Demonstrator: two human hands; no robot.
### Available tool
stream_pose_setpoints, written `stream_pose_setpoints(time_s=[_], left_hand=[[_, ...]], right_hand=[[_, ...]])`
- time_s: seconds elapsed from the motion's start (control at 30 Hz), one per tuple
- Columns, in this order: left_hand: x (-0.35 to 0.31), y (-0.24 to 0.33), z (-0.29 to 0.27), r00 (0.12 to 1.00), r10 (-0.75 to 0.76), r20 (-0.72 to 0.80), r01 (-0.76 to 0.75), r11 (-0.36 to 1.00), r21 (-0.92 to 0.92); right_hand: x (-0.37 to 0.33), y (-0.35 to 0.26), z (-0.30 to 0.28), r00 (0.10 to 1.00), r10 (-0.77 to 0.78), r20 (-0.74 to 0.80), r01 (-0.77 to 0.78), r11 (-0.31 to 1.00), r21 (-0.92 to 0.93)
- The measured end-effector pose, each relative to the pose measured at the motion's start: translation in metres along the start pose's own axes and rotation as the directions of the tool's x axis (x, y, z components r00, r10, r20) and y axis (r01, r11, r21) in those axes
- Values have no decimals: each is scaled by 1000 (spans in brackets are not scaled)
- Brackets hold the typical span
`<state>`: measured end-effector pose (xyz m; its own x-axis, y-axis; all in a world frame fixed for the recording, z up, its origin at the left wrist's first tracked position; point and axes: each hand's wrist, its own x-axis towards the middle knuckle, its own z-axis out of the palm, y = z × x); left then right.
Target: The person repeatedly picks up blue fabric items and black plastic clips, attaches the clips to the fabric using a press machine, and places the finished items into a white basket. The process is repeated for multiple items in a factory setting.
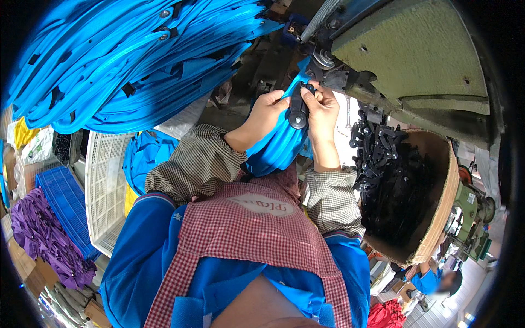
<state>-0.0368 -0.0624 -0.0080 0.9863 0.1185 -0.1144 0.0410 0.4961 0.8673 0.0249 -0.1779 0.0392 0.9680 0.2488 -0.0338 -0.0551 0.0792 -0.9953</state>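
My left hand (264, 116) is closed, its thumb and fingers pinching a bright blue fabric piece (293, 87) at its edge. Closed too, my right hand (321, 111) grips a narrow black fitting (298, 109) with a round metal disc at its lower end. The fitting lies against the blue fabric, between my two hands. Both hands are just below the working end of a green press-like machine (415, 52), and the fabric's upper tip reaches up to it. More folded blue fabric (279, 150) hangs beneath my hands, over my lap. My right fingertips are partly hidden behind the fitting.
At upper left lies a large heap of blue fabric pieces (131, 65) with black fittings. A cardboard box (437, 218) holds many black fittings (383, 142) at my right. On the left are a white plastic basket (104, 191), a blue basket (65, 202) and purple pieces (49, 235). Another person (432, 281) is at lower right.
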Motion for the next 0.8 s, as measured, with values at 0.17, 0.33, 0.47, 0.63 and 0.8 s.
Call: stream_pose_setpoints(time_s=[0.17, 0.33, 0.47, 0.63, 0.8], left_hand=[[0, 8, 0, 998, -56, -13, 58, 992, 111], [0, 28, 9, 977, -210, 46, 214, 972, -94], [2, 25, 4, 983, -172, 57, 174, 984, -28], [-2, 48, 9, 979, -159, 128, 156, 987, 34], [-37, 44, 9, 934, -196, 299, 56, 907, 417]], right_hand=[[-16, -11, -1, 995, 19, -99, -36, 983, -179], [71, 81, -72, 845, -534, -36, 389, 661, -642], [84, 112, -69, 845, -437, 309, 510, 482, -713], [82, 113, -74, 905, -307, 295, 422, 568, -707], [79, 112, -72, 936, -312, 165, 334, 634, -698]])
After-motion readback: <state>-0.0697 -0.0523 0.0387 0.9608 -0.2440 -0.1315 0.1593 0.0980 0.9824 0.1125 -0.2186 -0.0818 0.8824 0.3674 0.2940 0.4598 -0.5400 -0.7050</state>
